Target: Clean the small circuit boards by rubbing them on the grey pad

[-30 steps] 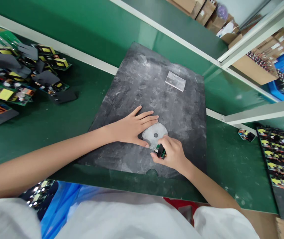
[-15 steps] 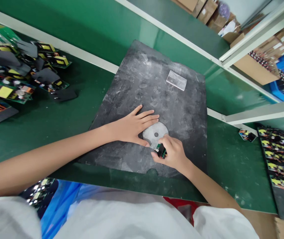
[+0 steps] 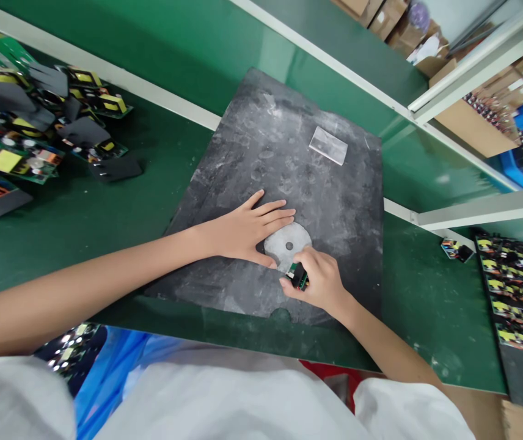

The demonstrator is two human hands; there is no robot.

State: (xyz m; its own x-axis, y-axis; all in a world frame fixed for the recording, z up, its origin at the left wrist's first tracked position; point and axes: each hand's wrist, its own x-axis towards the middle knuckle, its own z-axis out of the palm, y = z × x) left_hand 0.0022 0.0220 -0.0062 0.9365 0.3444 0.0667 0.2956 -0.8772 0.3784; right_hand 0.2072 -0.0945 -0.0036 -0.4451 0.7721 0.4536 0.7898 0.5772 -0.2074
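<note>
**A:** Head camera, biggest thing first: what fills it?

**B:** A green workbench (image 3: pixel 82 214), with a scuffed dark mat (image 3: pixel 289 153) lying on it at an angle. Behind them runs a white shelf frame (image 3: pixel 472 61), and beyond that are cardboard boxes (image 3: pixel 467 128).

**A:** And at the sides?

**B:** A loose pile of circuit boards (image 3: pixel 23 134) sits far left. A dark tray of boards (image 3: pixel 513 287) sits far right, in rows. A clear plastic piece (image 3: pixel 328 145) lies at the mat's far side, well away from both hands.

**A:** The hands?

**B:** The left hand (image 3: pixel 243 232) lies palm down on the mat with its fingers spread flat and gripping nothing. Its fingertips and thumb touch the left edge of a grey disc (image 3: pixel 284 241). The forearm crosses the bench from the left.

**A:** The right?

**B:** The right hand (image 3: pixel 321 281) is curled tight around a small green board (image 3: pixel 297 275), pinched between thumb and fingers. The board sits at the disc's near edge and seems to touch it.
</note>
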